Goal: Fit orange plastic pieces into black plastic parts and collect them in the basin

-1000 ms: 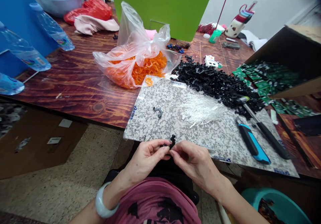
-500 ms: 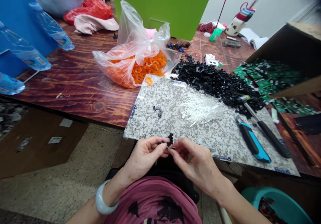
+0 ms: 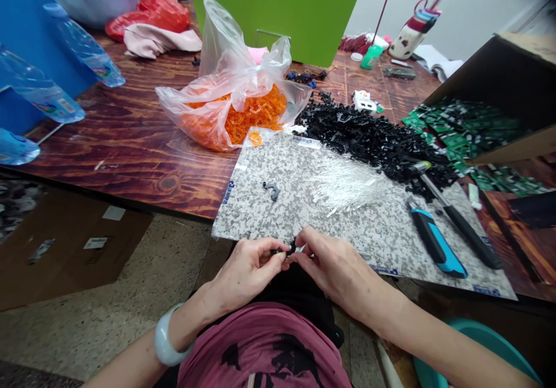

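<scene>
Between my fingertips, at the board's front edge, is a small black plastic part, mostly covered by the fingers. My left hand pinches it from the left side. From the right, my right hand grips its other end between thumb and fingers. On the speckled grey board just ahead lies a dark grey hooked piece. A bundle of thin white strips is spread right of it, with a heap of black plastic parts behind.
A utility knife and a hammer lie on the board's right. A plastic bag of orange parts stands at the back. Green circuit boards spill from a cardboard box. A teal basin sits low at right.
My right hand has turned and its fingers have come up over the black part, which stood more exposed before. My left hand keeps its pinch. The view has shifted slightly.
</scene>
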`<state>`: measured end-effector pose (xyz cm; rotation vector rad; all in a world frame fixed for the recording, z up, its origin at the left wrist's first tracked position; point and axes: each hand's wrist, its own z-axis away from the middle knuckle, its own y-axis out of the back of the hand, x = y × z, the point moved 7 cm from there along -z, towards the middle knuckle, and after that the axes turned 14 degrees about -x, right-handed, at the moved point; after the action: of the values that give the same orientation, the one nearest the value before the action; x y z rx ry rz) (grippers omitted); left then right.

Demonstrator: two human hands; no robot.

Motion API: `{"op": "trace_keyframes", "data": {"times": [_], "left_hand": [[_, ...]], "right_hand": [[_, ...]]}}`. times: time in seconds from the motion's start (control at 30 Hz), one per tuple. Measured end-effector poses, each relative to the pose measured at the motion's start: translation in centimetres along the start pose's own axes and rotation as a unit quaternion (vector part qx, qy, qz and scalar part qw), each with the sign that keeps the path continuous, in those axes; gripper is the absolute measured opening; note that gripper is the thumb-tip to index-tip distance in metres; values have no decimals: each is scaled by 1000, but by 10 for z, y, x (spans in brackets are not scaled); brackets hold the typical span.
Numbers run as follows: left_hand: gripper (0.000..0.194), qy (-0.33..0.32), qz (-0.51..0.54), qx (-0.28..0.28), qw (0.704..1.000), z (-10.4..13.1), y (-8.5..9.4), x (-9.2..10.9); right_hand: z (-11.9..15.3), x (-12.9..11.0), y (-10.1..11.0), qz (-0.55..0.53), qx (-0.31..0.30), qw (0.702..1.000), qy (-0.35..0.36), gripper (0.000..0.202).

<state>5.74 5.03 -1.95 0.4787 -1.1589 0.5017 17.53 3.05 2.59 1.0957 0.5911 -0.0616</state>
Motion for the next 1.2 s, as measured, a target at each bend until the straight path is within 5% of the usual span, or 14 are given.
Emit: {"op": "trace_keyframes", "data": {"times": [0.27,0.53,0.73,0.93,1.2], "left_hand": [[22,-12,-79,-66,995,1,-2,13],[20,-9,-66,-168,983,0,-12,14],[22,2,-39,-232,972,3,-18,14],[22,85,67,-312,944,9,-31,8],[18,157,161,-412,883,14,-52,-7]], "right_hand": [[-5,-17,-5,199,-91,974,65,16],[-2,-26,-11,248,-188,941,133,16],[2,-27,-15,282,-162,921,212,2],[11,-23,-28,197,-187,920,281,22],[23,-29,-41,-39,-259,921,287,19]]}}
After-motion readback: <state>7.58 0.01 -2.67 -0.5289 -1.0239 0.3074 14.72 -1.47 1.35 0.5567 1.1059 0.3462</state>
